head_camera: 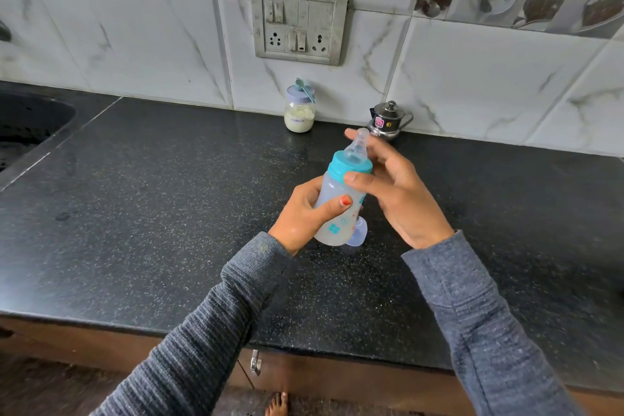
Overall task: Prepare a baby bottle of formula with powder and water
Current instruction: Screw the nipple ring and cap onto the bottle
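Note:
A translucent baby bottle [337, 199] with a teal collar and clear nipple is held tilted above the black counter [169, 213], with a little pale liquid at its bottom. My left hand [304, 216] grips the bottle's body. My right hand [395, 186] has its thumb on the teal collar [351, 164], its other fingers spread behind the nipple. A clear bottle cap [358, 236] lies on the counter just behind the bottle's base. A formula jar [299, 112] with white powder and a teal scoop [304, 88] on its lid stands by the wall.
A small steel lidded pot [388, 122] stands against the wall right of the jar. A dark sink [27, 125] is at the far left. A switchboard with sockets [299, 24] is on the tiled wall. The counter's front edge runs below my forearms.

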### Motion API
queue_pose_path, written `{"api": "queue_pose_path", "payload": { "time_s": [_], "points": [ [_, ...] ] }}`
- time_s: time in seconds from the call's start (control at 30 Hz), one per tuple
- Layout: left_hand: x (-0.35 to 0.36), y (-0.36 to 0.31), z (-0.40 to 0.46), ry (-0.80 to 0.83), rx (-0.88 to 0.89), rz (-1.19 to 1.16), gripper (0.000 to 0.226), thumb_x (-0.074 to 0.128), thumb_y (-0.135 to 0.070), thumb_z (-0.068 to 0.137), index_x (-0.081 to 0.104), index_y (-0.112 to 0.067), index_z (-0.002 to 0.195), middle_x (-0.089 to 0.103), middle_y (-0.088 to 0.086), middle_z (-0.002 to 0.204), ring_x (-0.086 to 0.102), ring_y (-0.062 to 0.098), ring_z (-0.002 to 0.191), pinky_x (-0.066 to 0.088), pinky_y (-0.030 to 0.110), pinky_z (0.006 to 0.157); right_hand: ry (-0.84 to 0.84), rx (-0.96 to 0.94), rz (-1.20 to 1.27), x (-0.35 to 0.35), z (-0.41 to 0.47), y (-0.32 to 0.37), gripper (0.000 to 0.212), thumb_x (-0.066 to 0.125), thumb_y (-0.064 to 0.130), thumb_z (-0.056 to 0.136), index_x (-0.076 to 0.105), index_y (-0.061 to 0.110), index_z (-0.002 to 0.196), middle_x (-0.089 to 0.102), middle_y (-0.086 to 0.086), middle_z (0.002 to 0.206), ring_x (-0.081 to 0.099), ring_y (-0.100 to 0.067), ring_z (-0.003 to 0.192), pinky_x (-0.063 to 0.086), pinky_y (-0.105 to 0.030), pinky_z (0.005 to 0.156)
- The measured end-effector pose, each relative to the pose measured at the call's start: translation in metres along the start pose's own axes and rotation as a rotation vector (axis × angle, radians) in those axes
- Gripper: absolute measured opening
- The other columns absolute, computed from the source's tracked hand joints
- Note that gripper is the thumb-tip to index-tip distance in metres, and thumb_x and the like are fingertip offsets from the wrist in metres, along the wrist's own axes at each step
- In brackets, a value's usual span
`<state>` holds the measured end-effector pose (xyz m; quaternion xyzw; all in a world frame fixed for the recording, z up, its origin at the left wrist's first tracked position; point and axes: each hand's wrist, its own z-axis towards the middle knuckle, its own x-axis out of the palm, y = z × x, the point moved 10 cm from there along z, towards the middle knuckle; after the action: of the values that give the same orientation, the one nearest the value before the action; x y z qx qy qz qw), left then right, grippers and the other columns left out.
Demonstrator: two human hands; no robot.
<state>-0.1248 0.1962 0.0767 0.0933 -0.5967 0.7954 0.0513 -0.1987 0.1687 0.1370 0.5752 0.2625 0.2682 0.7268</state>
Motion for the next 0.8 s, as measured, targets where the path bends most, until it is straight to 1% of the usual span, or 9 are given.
{"api": "queue_pose_path", "payload": {
  "time_s": [0.13,0.2,0.3,0.37,0.43,0.5,0.53,0.67,0.8],
  "points": [
    [0.010,0.004,-0.002,0.059,-0.045,-0.061,0.068,0.082,-0.058,0.052,0.058,-0.012,0.097,0.073,-0.004,0.082,0.068,0.010,0.075,0.055,0.025,0.071,0.146,0.015,0.092,0.013,0.003,-0.002,0.058,0.063,0.005,0.075,0.046,0.023,0.128,0.057,-0.002,0.127,0.055,-0.013,0.120,0.046,-0.028,0.096],
    [0.004,0.003,-0.001,-0.019,-0.017,-0.011,0.060,0.083,-0.054,0.053,0.060,-0.017,0.093,0.072,-0.007,0.080,0.066,0.006,0.075,0.054,0.023,0.071,0.052,0.029,-0.010,0.008,0.004,-0.004,0.050,0.068,0.009,0.079,0.051,0.019,0.125,0.063,-0.004,0.120,0.060,-0.014,0.113,0.049,-0.031,0.095],
    [-0.006,-0.003,0.001,-0.120,0.038,0.197,0.031,0.078,-0.033,0.069,0.061,-0.024,0.094,0.069,-0.005,0.085,0.063,0.005,0.079,0.054,0.023,0.072,-0.192,0.026,-0.202,-0.006,0.003,-0.007,0.036,0.072,0.019,0.081,0.060,0.023,0.115,0.067,0.003,0.112,0.064,-0.010,0.103,0.051,-0.036,0.094],
    [-0.009,-0.004,0.001,-0.135,0.054,0.228,0.024,0.074,-0.018,0.078,0.059,-0.024,0.096,0.068,-0.005,0.088,0.063,0.001,0.079,0.052,0.019,0.071,-0.263,-0.016,-0.226,-0.007,-0.001,-0.005,0.031,0.073,0.022,0.081,0.060,0.027,0.109,0.066,0.011,0.105,0.064,-0.005,0.095,0.052,-0.031,0.090],
    [-0.009,-0.005,-0.001,-0.108,0.047,0.161,0.030,0.077,-0.032,0.074,0.059,-0.022,0.096,0.070,-0.007,0.084,0.065,0.001,0.078,0.052,0.018,0.070,-0.188,-0.048,-0.249,-0.001,0.002,0.000,0.031,0.072,0.023,0.081,0.058,0.028,0.109,0.066,0.014,0.102,0.064,-0.003,0.094,0.053,-0.026,0.086],
    [-0.007,-0.003,-0.002,-0.063,0.000,0.009,0.058,0.079,-0.056,0.059,0.059,-0.017,0.098,0.073,-0.005,0.083,0.067,0.008,0.077,0.055,0.024,0.071,-0.014,-0.034,-0.146,0.007,0.007,0.000,0.037,0.072,0.022,0.080,0.056,0.026,0.113,0.066,0.009,0.108,0.064,-0.004,0.098,0.052,-0.025,0.087],
    [-0.004,-0.002,-0.001,-0.026,-0.025,-0.050,0.066,0.079,-0.060,0.056,0.059,-0.014,0.098,0.073,-0.002,0.082,0.068,0.013,0.075,0.056,0.028,0.070,0.069,-0.022,-0.047,0.010,0.010,0.000,0.043,0.074,0.025,0.077,0.055,0.025,0.116,0.065,0.005,0.113,0.063,-0.007,0.103,0.051,-0.026,0.089],
    [0.010,-0.005,0.001,0.121,-0.073,-0.119,0.073,0.083,-0.055,0.055,0.056,-0.006,0.102,0.072,0.004,0.083,0.069,0.020,0.073,0.057,0.034,0.070,0.243,-0.030,0.207,0.022,0.012,0.003,0.060,0.076,0.034,0.070,0.054,0.014,0.122,0.067,-0.006,0.117,0.061,-0.018,0.110,0.049,-0.028,0.089],
    [0.006,-0.016,0.001,0.075,-0.033,0.020,0.053,0.082,-0.045,0.059,0.059,-0.014,0.096,0.072,-0.006,0.081,0.067,0.009,0.075,0.055,0.025,0.071,0.135,-0.054,0.236,0.015,0.014,0.004,0.055,0.079,0.037,0.066,0.061,0.013,0.112,0.070,-0.005,0.105,0.063,-0.017,0.099,0.051,-0.029,0.086]
  ]
}}
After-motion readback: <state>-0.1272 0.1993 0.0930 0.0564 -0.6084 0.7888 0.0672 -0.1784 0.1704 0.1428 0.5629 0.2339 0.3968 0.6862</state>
